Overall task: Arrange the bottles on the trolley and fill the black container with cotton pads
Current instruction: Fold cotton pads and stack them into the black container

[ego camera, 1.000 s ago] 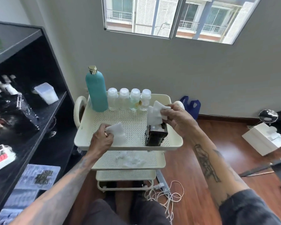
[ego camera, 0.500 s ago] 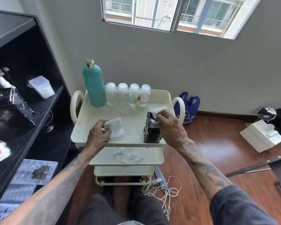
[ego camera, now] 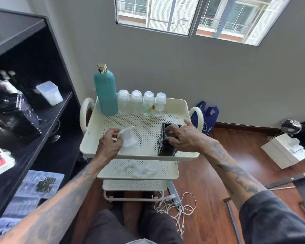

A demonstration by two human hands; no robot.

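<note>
Cream perforated metal trolley (ego camera: pixel 95 138), three tiers, loop handles at both ends. Top tray: tall teal bottle with gold cap (ego camera: pixel 106 92) upright at the far rim, beyond the left hand (ego camera: pixel 108 144). Four small clear bottles with white caps (ego camera: pixel 142 103) stand in a row just beside it, between the hands and further back. Black rectangular container (ego camera: pixel 165 147) stands near the front rim under the right hand (ego camera: pixel 183 138). Stack of white cotton pads (ego camera: pixel 128 140) rests on the tray at the left hand's fingers. Middle tier: loose white cotton clump (ego camera: pixel 141 169), below and between both hands. Bottom tier mostly hidden. Trolley sits on the wood floor (ego camera: pixel 201 182).
</note>
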